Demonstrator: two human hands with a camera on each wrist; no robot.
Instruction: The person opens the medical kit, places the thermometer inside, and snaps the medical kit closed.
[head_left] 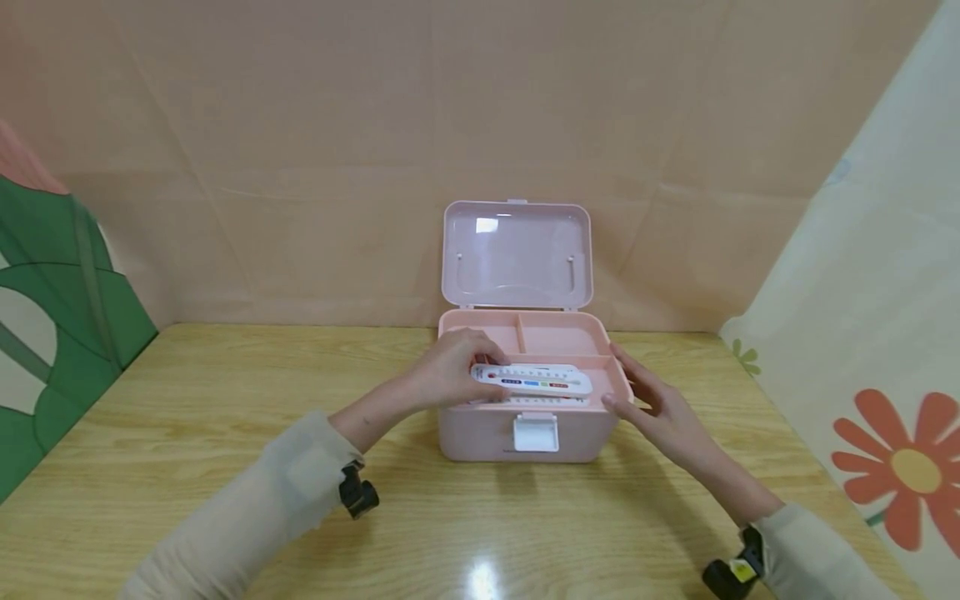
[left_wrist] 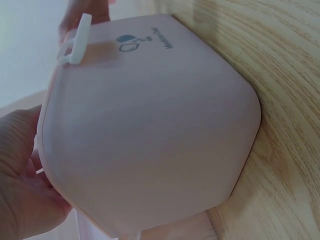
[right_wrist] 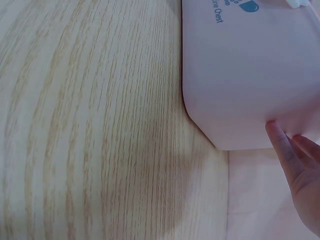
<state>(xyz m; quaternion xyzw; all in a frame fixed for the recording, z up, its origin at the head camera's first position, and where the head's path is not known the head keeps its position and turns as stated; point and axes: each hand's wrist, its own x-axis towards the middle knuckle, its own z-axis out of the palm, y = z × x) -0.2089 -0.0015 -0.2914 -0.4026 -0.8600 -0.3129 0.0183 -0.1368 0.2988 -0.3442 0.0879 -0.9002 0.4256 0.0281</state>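
A pink medicine chest stands on the table with its lid raised and its white front latch hanging down. My left hand reaches over the chest's front left and pinches the left end of a white thermometer with a printed scale and coloured labels. Under it, in the front compartment, the edge of another scaled white piece shows. In the left wrist view the chest wall hides what the hand holds. My right hand rests against the chest's right side, its extended fingers touching the outer wall.
Two compartments of the pink tray lie at the back of the chest. The raised lid stands close to the beige backdrop. Wood-grain tabletop surrounds the chest, with a flower-printed sheet along the right.
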